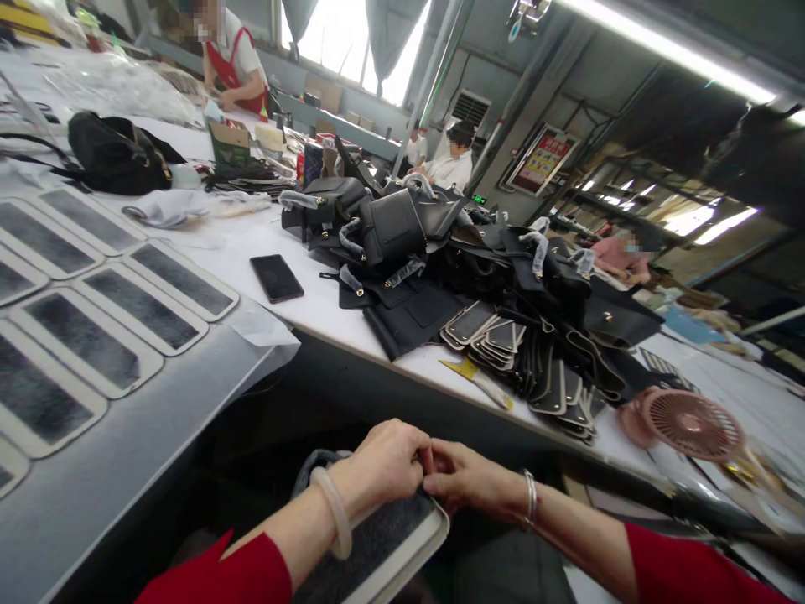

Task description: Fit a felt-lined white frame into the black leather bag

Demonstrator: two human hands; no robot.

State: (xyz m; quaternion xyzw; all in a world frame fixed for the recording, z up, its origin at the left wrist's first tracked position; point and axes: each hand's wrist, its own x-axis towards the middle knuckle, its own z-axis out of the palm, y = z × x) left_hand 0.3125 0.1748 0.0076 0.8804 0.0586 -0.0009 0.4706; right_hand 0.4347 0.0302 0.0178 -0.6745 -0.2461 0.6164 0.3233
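Misalignment is looking like the likeliest trouble at 6 o'clock, where a dark, rectangular panel with a pale, rounded border point(383, 544) is slanting beneath both bare hands. The right hand point(462, 476) is apparently pinching its far corner, thumb and fingers pressed together, while the left hand point(393, 457) is holding its fingers curled just beside it; whether those fingers are gripping anything, I cannot tell. Should the pinch be giving way, the panel could be sliding into the dark gap below the white counter point(340, 323), since no firm support is showing. Hard thumb pressure could be creasing the border, and the thick, cream-coloured bangle point(336, 507) on the left wrist, hanging over the panel, could be scuffing its dark face. Toward 8 and 9 o'clock, more dark, pale-bordered panels point(135, 306) are lying in rows on a smooth grey sheet point(182, 403); a brushing red sleeve point(251, 570) could be dragging them askew. Toward 4 o'clock, a flat, yellow-and-white tool point(484, 384) is lying near the counter's edge, where a careless reach could be tipping it off; the round, pink fan point(692, 424), if running, could be disturbing light pieces.
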